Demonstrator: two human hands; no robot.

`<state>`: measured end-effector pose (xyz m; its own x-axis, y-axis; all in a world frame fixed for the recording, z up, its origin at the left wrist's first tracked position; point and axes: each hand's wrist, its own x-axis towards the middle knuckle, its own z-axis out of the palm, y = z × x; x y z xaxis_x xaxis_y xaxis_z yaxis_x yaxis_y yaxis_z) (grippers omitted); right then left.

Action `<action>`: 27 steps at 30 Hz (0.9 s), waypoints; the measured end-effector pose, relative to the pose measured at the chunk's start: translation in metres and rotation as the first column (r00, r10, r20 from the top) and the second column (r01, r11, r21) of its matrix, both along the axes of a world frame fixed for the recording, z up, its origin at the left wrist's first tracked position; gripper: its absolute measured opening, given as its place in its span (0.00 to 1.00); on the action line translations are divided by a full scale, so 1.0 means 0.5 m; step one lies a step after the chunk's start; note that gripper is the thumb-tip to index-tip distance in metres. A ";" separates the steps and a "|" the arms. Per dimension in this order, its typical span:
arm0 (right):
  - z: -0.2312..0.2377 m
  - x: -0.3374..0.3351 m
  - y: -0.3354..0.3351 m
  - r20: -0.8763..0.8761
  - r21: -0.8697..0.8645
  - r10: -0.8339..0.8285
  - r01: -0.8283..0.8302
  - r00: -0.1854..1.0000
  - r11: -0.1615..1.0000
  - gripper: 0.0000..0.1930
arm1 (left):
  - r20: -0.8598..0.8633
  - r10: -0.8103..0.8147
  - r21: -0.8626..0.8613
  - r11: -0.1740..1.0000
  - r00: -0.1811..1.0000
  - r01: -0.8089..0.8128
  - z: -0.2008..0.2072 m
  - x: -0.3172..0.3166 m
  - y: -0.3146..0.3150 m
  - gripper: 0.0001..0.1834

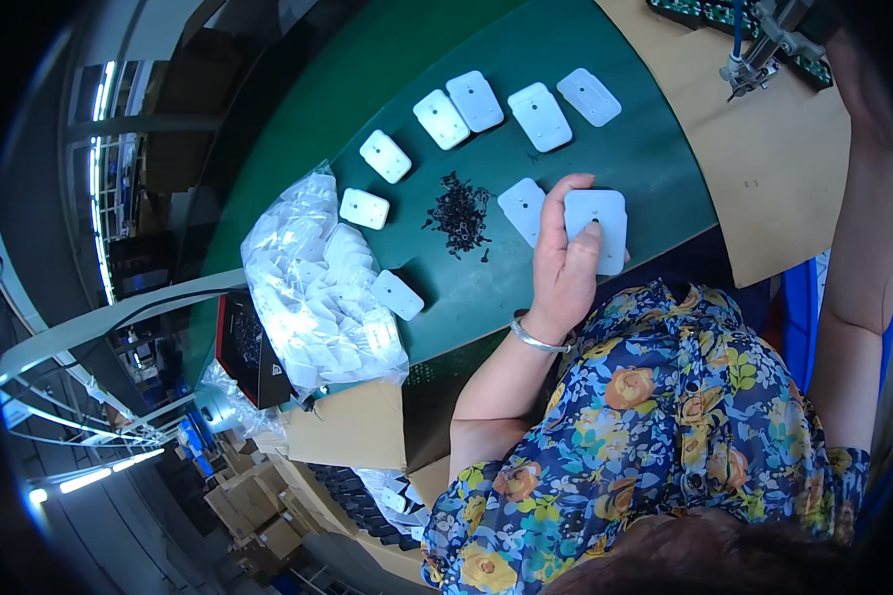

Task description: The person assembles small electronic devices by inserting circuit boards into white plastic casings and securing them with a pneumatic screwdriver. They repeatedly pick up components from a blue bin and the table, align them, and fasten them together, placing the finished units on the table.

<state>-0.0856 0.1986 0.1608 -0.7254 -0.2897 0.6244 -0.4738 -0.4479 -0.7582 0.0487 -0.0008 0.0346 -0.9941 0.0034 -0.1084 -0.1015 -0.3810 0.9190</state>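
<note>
My left hand [563, 268] is closed around a white rounded plastic housing [611, 213], its thumb lying across the flat face. Just behind that hand, another white plastic plate [519, 203] lies on the green table mat. To its left is a pile of small black screws [456, 213]. My right forearm [860, 238] reaches up along the right rim. My right hand [843, 55] is in shadow at the upper right, beside a metal tool fixture [759, 64] with a blue tube; its fingers do not show clearly.
Several white housings [541, 117] lie spread over the green mat [655, 149]. At the left, a clear bag [313, 288] bulges with white parts, next to a dark red-edged box [248, 347]. Brown cardboard [774, 188] covers the right side, with green circuit boards [680, 10] beyond. An open carton [352, 421] stands below.
</note>
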 end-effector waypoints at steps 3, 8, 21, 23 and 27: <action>0.003 0.053 0.007 0.034 -0.062 0.108 -0.105 0.994 0.993 0.37 | -0.108 0.079 -0.127 0.988 0.991 -0.092 0.060 -0.034 -0.052 0.23; -0.009 0.185 -0.003 0.055 -0.235 0.450 -0.426 0.892 0.874 0.41 | -0.276 0.271 -0.600 0.701 0.922 -0.386 0.122 -0.185 -0.229 0.21; -0.065 0.287 0.018 0.133 -0.263 0.511 -0.467 0.849 0.844 0.31 | 0.151 -0.004 -0.988 0.030 0.989 0.151 -0.004 -0.415 -0.459 0.25; -0.071 0.291 0.027 0.137 -0.255 0.497 -0.454 0.857 0.854 0.29 | 0.221 0.007 -0.972 0.086 0.975 0.219 0.001 -0.418 -0.452 0.24; -0.076 0.293 0.044 0.135 -0.242 0.479 -0.440 0.867 0.865 0.25 | 0.368 0.081 -0.926 0.123 0.926 0.357 0.030 -0.411 -0.448 0.22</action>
<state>0.0607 0.2208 0.1230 -0.6470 -0.5044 0.5718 -0.0372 -0.7282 -0.6844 -0.1568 -0.2246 0.0494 -0.9065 -0.1877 -0.3783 -0.3410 0.8536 0.3937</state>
